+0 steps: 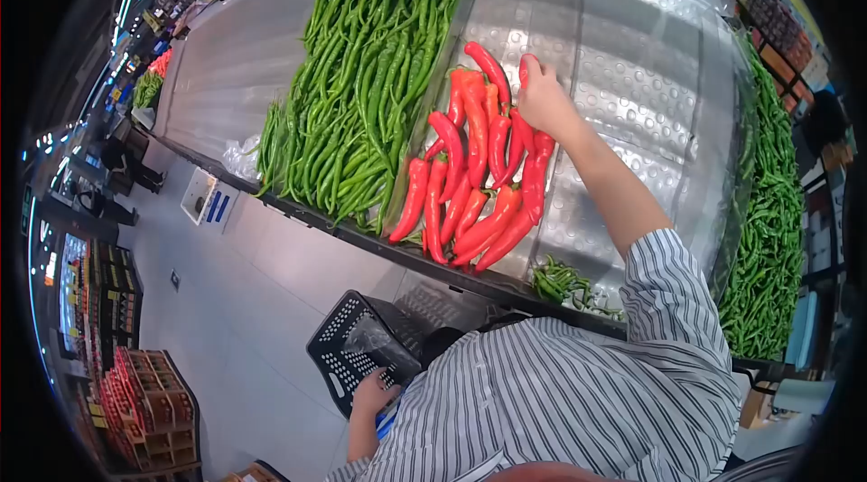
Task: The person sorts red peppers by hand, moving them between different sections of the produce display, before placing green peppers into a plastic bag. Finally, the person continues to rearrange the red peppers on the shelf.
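My right hand [542,99] reaches over the display and is closed around a red pepper [524,74], whose tip sticks out past the fingers. Just left of it lies a pile of long red peppers [452,143], glossy and slightly curved, on the metal shelf. Low in the view, my left hand [370,393] grips the edge of a black shopping basket [348,324]. The basket is tilted, with a clear plastic bag [366,337] inside. Part of the left hand's grip is hidden.
Long green peppers [370,84] are heaped left of the red ones behind a clear divider. More green peppers [763,229] line the far right. A small bunch of green peppers [557,281] sits at the front edge. Crates [149,401] stand on the floor at lower left.
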